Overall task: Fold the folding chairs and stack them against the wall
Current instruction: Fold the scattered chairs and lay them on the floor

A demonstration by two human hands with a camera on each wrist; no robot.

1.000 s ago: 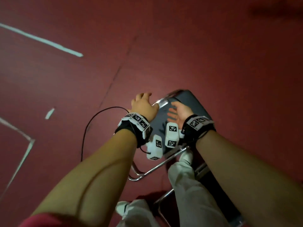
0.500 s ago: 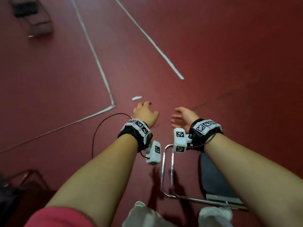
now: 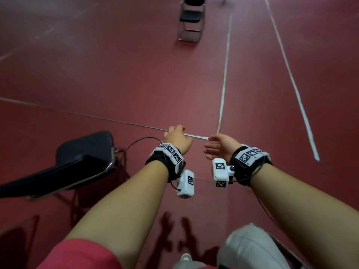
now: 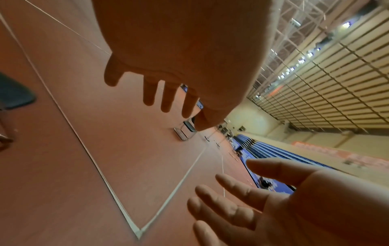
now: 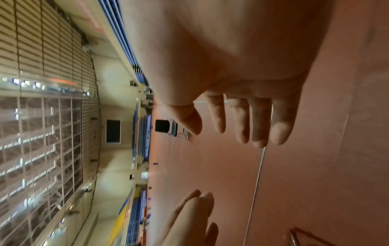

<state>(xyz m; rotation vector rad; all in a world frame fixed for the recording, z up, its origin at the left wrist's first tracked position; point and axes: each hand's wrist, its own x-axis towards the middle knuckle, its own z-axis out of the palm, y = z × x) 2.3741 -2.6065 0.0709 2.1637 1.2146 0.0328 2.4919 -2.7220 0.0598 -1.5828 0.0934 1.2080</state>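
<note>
Both arms stretched forward over the red floor (image 3: 116,74). Left hand (image 3: 177,137) empty, fingers loosely spread and hanging relaxed. Right hand (image 3: 221,145) empty too, palm turned inward, fingers straight and slightly apart. Near chair (image 3: 81,158) at lower left, black seat and metal frame, unfolded, close beside the left forearm but not touched. Far chair (image 3: 191,18) well ahead, also unfolded, standing beside a white line (image 3: 224,84).

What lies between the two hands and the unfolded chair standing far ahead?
Head view: only bare red floor with white lines, between hands and chair.
</note>
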